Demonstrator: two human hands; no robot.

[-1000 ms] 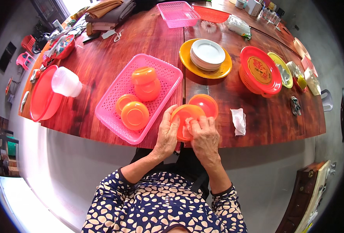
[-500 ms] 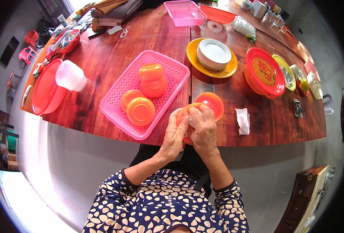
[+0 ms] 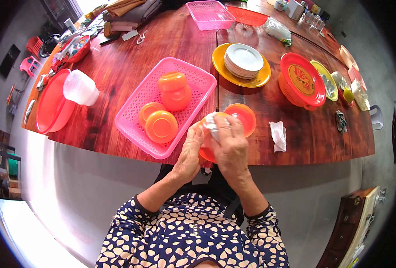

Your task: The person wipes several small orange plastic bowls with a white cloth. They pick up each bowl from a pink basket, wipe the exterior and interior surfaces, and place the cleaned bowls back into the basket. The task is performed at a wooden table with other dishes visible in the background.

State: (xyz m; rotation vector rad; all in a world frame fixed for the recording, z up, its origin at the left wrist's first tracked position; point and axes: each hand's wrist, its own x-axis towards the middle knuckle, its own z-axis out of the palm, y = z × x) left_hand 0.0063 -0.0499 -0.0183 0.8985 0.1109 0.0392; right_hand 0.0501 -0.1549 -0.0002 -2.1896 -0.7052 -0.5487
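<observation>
My left hand [image 3: 188, 154] grips an orange bowl [image 3: 208, 154] by its left side, close above the table's front edge. A crumpled white tissue [image 3: 212, 123] is pinched in my right hand [image 3: 231, 149] and pressed against the bowl's upper rim. My right fingers hide much of the bowl. Just behind that hand, another orange bowl [image 3: 242, 117] stands open side up on the table. To the left, a pink perforated basket [image 3: 129, 117] holds several orange bowls [image 3: 161, 127], some turned upside down and some stacked.
A used tissue [image 3: 278, 136] lies to the right. Behind are white plates [image 3: 244, 57] stacked on a yellow plate [image 3: 219, 71], and a red lidded basket [image 3: 301, 80]. A red basin [image 3: 46, 107] with a translucent container [image 3: 80, 87] stands left. Another pink basket [image 3: 210, 15] sits far back.
The bowl in my hands has turned, showing more of its inside. My right hand has shifted over it, and the white tissue now shows more plainly at its rim.
</observation>
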